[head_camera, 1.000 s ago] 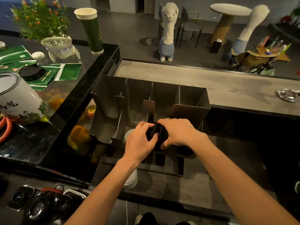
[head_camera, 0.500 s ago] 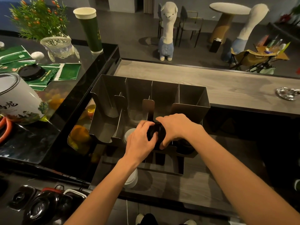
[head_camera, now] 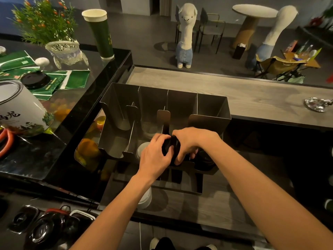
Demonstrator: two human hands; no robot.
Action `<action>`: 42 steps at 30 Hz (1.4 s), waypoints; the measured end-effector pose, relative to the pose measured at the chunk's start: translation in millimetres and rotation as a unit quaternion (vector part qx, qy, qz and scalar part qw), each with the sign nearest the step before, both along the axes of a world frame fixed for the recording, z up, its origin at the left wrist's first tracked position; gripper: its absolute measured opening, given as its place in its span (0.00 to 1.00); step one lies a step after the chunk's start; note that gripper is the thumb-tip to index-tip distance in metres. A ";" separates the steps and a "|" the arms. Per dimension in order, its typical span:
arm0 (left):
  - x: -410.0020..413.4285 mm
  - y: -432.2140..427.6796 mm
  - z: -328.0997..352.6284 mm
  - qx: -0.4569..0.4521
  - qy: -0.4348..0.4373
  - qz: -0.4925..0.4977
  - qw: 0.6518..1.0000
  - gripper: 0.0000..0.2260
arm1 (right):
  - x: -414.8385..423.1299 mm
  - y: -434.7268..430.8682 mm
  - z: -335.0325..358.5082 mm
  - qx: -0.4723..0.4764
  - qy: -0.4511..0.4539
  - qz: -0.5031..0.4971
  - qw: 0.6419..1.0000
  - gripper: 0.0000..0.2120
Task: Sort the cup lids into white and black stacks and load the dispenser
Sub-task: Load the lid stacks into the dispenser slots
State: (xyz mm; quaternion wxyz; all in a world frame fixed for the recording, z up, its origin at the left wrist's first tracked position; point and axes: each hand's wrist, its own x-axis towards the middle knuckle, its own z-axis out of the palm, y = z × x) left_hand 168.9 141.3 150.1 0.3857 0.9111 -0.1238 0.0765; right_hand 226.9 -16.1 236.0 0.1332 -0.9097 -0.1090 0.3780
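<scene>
Looks down from the head camera onto a metal dispenser (head_camera: 210,105) with four compartments, standing on a grey wooden worktop (head_camera: 189,210). Finds a small stack of black lids (head_camera: 171,147) held at the dispenser's front edge, over the third compartment from the left. Shows the left hand (head_camera: 155,156) with its grip curled round the near-left side of that stack, thumb laid across it. Shows the right hand (head_camera: 194,141) with its grip wrapped over the far-right side, fingers bent down around the lids. Picks out white lids (head_camera: 142,150) in the second compartment, just left of the hands, and more black lids (head_camera: 205,159) low in the rightmost one. Notes another white stack (head_camera: 146,197) on the worktop below the left wrist. Takes in, on the dark glossy worktop (head_camera: 100,76) to the left, a lone black lid (head_camera: 34,79), a tall green cup (head_camera: 100,33) and a white tin (head_camera: 18,105).
</scene>
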 end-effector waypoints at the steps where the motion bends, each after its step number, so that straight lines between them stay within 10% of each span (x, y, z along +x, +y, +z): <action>1: -0.2 0.0 0.1 0.000 0.001 0.000 1.000 0.16 | 1.0 1.1 1.2 -0.001 0.000 0.001 1.000 0.32; 10: -2.0 3.0 -3.3 -0.003 -0.003 -0.014 1.000 0.15 | -17.9 -11.1 -6.9 -0.020 -0.168 0.033 0.985 0.35; 42: -7.0 5.3 -8.9 -0.072 0.002 -0.007 0.997 0.14 | -34.0 -16.5 -14.7 -0.025 -0.227 0.016 0.974 0.26</action>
